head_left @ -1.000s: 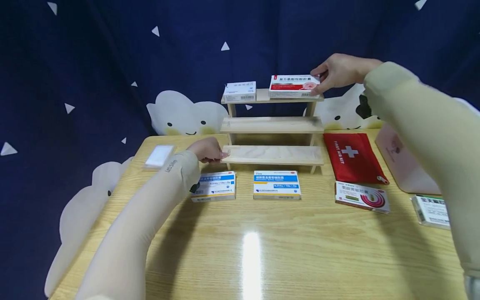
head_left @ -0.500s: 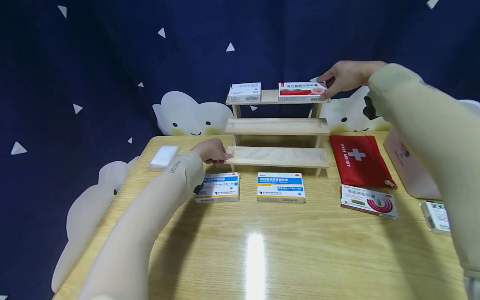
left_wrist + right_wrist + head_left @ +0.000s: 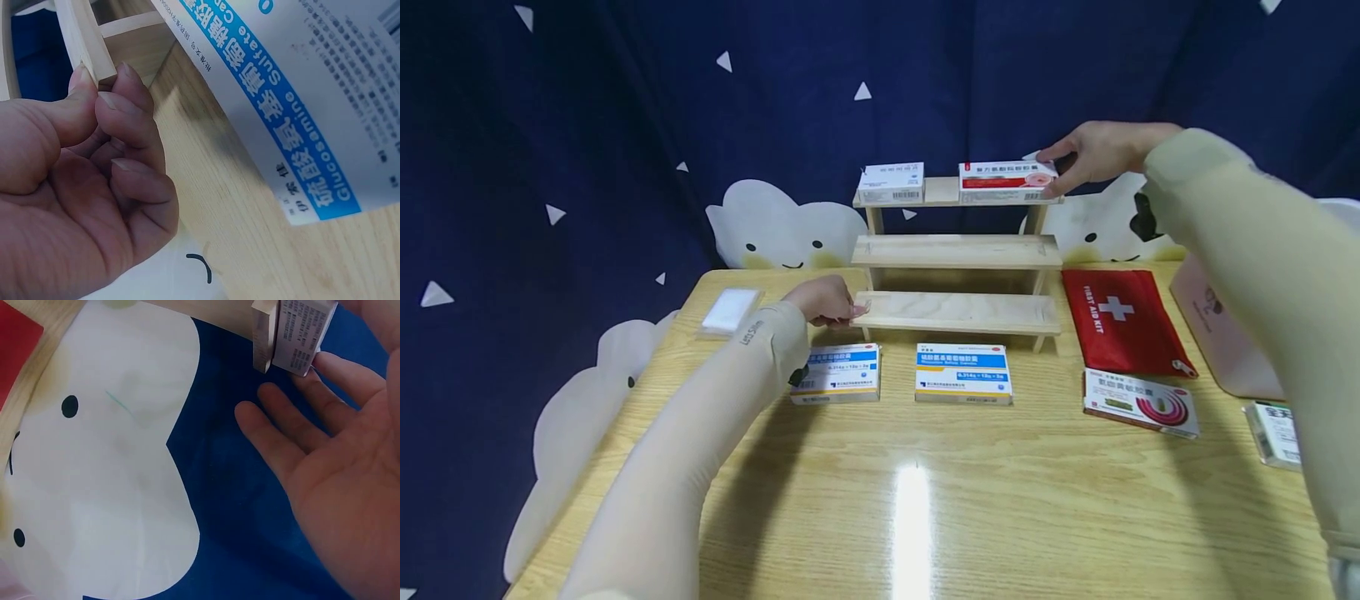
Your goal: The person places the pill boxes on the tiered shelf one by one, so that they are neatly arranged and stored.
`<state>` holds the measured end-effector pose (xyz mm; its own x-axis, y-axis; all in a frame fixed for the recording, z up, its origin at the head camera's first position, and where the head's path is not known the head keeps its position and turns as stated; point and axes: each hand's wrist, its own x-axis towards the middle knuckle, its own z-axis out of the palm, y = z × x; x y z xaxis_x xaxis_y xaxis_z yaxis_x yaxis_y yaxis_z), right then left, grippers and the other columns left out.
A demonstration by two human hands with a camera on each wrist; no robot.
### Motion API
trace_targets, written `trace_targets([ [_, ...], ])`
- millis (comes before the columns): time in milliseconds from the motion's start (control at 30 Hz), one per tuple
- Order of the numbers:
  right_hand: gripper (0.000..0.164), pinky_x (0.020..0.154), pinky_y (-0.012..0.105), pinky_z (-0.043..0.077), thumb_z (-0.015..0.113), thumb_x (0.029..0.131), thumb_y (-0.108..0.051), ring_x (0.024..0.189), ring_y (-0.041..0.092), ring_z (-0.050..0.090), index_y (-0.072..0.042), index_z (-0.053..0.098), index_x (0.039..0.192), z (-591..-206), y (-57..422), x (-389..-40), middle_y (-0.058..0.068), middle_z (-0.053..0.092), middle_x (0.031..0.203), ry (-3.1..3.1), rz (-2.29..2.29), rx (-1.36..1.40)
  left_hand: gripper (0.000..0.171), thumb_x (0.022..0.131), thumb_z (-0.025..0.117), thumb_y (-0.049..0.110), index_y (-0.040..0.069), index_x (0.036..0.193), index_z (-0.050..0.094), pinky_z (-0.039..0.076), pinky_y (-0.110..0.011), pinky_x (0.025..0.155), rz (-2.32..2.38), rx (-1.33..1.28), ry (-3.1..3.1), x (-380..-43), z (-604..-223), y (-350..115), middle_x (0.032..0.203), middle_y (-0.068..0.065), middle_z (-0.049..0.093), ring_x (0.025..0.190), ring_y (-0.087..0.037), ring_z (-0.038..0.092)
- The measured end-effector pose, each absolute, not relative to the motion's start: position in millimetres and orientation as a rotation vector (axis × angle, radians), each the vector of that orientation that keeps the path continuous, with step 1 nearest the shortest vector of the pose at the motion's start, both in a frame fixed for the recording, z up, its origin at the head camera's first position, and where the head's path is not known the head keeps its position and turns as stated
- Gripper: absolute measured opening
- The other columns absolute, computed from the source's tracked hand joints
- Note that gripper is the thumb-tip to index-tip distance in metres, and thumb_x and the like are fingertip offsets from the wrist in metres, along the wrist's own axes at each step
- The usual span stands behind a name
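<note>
A three-tier wooden display rack [image 3: 955, 310] stands at the back of the table. My left hand [image 3: 823, 302] pinches the left end of its lowest tier; in the left wrist view, thumb and fingers close round the wood corner [image 3: 94, 56]. On the top tier's right end lies a white medicine box with a red band [image 3: 1000, 182]. My right hand [image 3: 1093, 154] holds that box's right end, thumb in front and a finger behind. In the right wrist view, fingertips touch the box's end [image 3: 303, 334], while other fingers are extended. A smaller white medicine box [image 3: 891, 183] lies on the top tier's left.
Two blue-and-white glucosamine boxes [image 3: 964, 373] lie before the rack, the left one partly behind my sleeve. To the right are a red first aid pouch [image 3: 1112, 321], a capsule box [image 3: 1138, 403], a pink container [image 3: 1217, 333] and another box [image 3: 1273, 433]. A white packet [image 3: 730, 311] lies back left.
The head view has shifted slightly. On the top tier, the red-banded medicine box has moved a little right and lower, widening the gap to the white box. My left hand keeps its pinch.
</note>
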<state>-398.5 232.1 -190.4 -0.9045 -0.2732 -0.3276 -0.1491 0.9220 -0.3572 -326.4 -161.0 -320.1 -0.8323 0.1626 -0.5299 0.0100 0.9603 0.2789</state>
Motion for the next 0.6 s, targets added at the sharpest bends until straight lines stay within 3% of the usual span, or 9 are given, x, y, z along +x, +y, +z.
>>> trace_targets([
  [333, 0.107, 0.094, 0.069, 0.017, 0.071, 0.068, -0.059, 0.126, 0.048, 0.009, -0.028, 0.006, 0.148, -190, 238, -383, 0.022, -0.004, 0.150, 2.707, -0.438, -0.321, 0.050, 0.092, 0.048, 0.045, 0.000, 0.088, 0.068, 0.030, -0.023, 0.045, 0.358, 0.130, 2.517, -326, -320, -155, 0.062, -0.003, 0.051, 0.050, -0.011, 0.038],
  [600, 0.083, 0.093, 0.062, 0.030, 0.061, 0.081, -0.053, 0.128, 0.045, 0.022, -0.022, 0.020, 0.147, -165, 242, -346, 0.023, 0.017, 0.147, 2.955, -0.444, -0.468, 0.049, 0.093, 0.048, 0.044, 0.000, 0.082, 0.066, 0.030, -0.023, 0.044, 0.369, 0.156, 2.529, -334, -320, -157, 0.062, -0.003, 0.052, 0.049, -0.011, 0.037],
])
